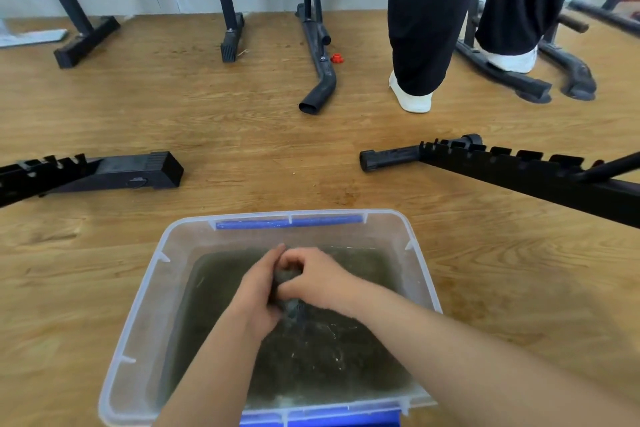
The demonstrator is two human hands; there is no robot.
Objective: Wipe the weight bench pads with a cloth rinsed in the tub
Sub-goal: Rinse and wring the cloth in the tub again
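Observation:
A clear plastic tub (145, 291) with blue handles sits on the wooden floor right below me, holding murky dark water. Over the water, my left hand (258, 291) and my right hand (311, 279) are both closed around a dark grey wet cloth (290, 303), which is bunched into a twisted roll between them. Water runs off the lower end of the cloth. No bench pad is in view; only black bench frames show.
Black bench frame legs lie on the floor left (104, 173) and right (502, 166) of the tub. Further frames (318, 55) stand along the far wall. A person in black trousers and white shoes (414, 97) stands at the back right. A small red cap (336, 58) lies nearby.

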